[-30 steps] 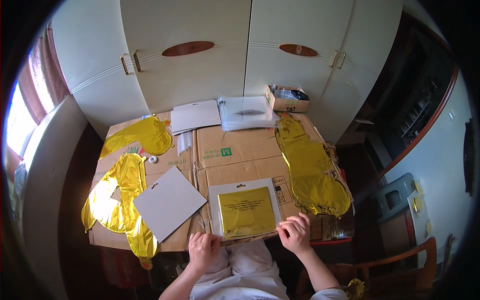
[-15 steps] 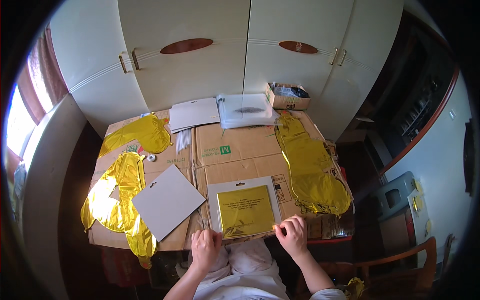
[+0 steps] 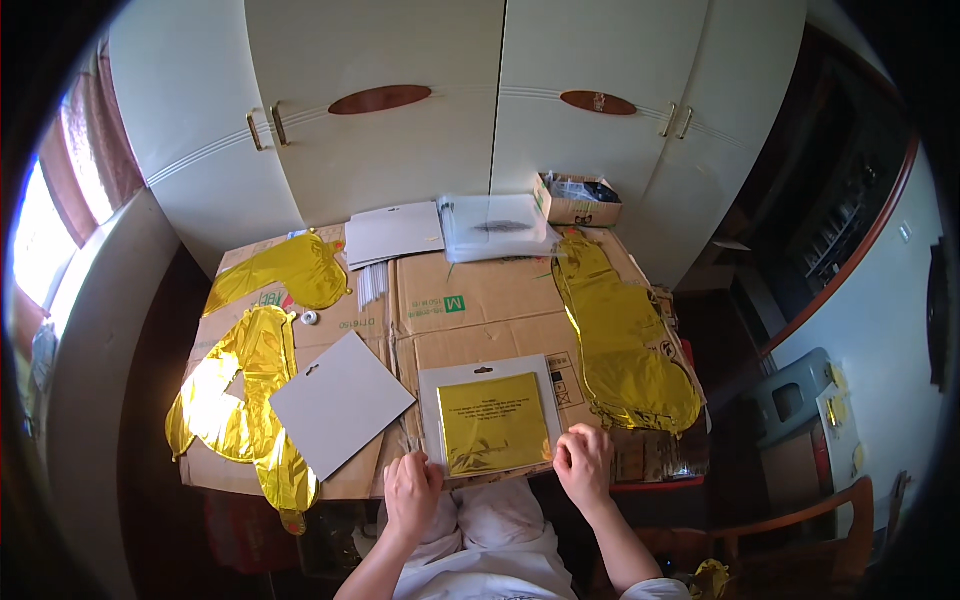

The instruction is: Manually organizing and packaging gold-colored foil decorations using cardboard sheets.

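A white card [image 3: 430, 385] with a hang slot lies at the table's near edge, a folded gold foil balloon [image 3: 490, 420] flat on it, dark print on its upper half. My left hand [image 3: 413, 492] is closed in a pinch just off the card's lower left corner. Beyond the lower right corner, my right hand [image 3: 585, 465] is pinched as well. Shiny streaks near the left fingers look like clear film, but what either hand grips is too small to make out. A blank white card [image 3: 342, 405] lies turned at an angle to the left.
Gold foil balloons lie flat at the right [image 3: 630, 350], near left [image 3: 220, 410] and far left [image 3: 285, 272]. Along the back are white cards [image 3: 395, 237], clear plastic bags [image 3: 495, 230] and a small carton [image 3: 580, 205]. White strips [image 3: 373, 283] and a tape roll [image 3: 310, 318] rest on the cardboard.
The view has shifted slightly, moving the table contents a little. My right fingers have drawn slightly away from the balloon's lower right corner. My left hand stays almost where it was, still pinched.
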`<state>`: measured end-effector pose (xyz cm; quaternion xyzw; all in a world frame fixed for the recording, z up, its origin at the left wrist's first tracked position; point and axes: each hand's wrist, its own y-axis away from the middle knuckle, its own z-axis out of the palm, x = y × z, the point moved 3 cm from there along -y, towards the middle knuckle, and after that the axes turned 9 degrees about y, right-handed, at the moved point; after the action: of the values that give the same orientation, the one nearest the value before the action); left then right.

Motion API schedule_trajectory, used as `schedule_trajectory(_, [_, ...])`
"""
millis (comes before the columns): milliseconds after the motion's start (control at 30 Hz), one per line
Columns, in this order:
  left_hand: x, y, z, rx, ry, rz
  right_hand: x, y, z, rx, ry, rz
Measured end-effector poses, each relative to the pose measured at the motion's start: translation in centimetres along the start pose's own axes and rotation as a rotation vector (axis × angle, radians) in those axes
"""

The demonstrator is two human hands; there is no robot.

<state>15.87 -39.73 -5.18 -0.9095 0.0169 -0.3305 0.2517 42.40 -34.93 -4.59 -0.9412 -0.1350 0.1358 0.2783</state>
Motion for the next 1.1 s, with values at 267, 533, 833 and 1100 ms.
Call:
schedule_trajectory(267, [7.8,0.1,1.0,-0.473,0.078,0.291,-0.7,-0.5,-0.3,0.006,0.014,-0.056])
schedule_trajectory(533, [7.8,1.7,5.3,-0.467,-0.268,0.41,-0.7,-0.4,-0.6,0.013,0.054,-0.053])
schedule_trajectory(833, [5.1,1.6,2.8,-0.458,-0.31,0.324,-0.6,-0.3,-0.7,0.009,0.082,-0.036])
schedule_trajectory(1100, [5.0,1.4,2.0,-0.478,-0.338,0.315,-5.0,0.8,-0.7,-0.065,0.009,-0.317])
